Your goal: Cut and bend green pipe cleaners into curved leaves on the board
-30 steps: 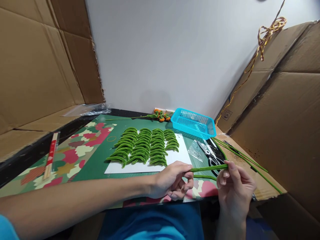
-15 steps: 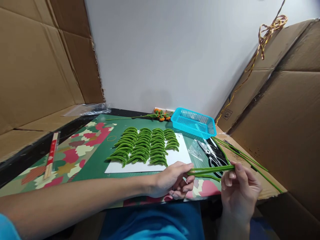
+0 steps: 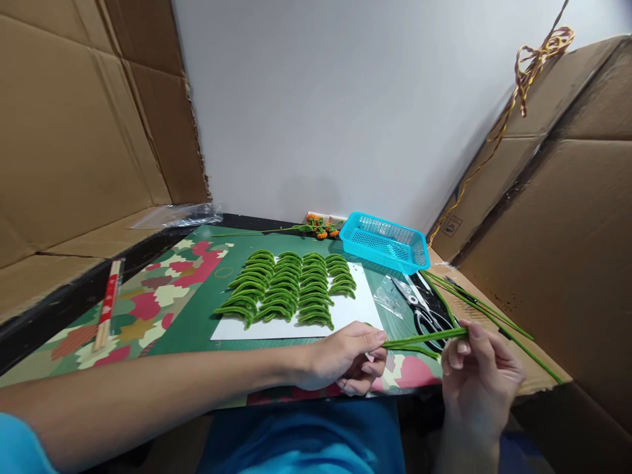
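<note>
Green pipe cleaners (image 3: 419, 339) stretch between my two hands in front of the paper. My left hand (image 3: 353, 359) pinches one end between thumb and fingers. The other end is pinched by my right hand (image 3: 481, 365), off to the right. A further green strand slants just below the held ones, its tip over the table edge. Left of my hands, several curved green pieces (image 3: 279, 289), bent from fuzzy stems, lie in four-wide columns on a white sheet of paper (image 3: 365, 309). Black-handled scissors (image 3: 419, 309) lie behind the held strands.
A blue plastic basket (image 3: 385, 247) stands at the back right, beside orange flowers (image 3: 323, 227) on green stems. Long green stems (image 3: 486, 306) lie on cardboard at the right. Wrapped chopsticks (image 3: 107, 303) rest at the left. Cardboard walls (image 3: 553, 210) flank the table.
The strands between my hands have drawn closer together into a narrower bundle. Both hands keep their pinch and sit slightly farther right in view, as the whole view has shifted a little.
</note>
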Tool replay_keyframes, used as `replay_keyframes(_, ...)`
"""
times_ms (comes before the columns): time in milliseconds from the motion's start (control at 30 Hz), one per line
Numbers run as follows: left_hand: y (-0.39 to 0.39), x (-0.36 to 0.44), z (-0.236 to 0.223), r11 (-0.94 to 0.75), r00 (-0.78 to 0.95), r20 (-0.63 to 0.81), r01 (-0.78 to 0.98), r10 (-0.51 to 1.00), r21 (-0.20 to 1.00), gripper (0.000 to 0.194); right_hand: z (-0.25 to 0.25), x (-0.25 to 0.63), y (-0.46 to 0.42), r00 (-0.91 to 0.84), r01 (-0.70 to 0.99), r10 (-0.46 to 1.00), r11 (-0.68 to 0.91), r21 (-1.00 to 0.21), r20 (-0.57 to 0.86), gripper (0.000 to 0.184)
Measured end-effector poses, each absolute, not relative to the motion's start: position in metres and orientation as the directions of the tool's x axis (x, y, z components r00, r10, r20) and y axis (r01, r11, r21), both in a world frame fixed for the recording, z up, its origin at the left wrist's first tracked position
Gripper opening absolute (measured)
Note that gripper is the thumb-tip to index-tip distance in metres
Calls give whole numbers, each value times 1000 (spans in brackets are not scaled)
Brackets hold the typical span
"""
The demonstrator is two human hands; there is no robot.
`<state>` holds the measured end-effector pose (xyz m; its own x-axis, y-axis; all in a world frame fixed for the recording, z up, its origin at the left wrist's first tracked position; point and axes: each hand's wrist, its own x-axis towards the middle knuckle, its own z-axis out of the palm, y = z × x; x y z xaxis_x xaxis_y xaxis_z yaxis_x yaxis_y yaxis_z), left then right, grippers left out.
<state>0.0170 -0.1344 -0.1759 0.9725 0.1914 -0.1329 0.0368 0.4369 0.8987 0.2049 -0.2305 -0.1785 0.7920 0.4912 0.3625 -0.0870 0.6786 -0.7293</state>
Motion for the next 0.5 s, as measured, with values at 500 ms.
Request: replay_keyframes(500, -137, 17, -175, 450, 977, -125, 35, 173, 892, 59, -175, 208, -239, 815, -111, 481, 677, -728, 323, 22)
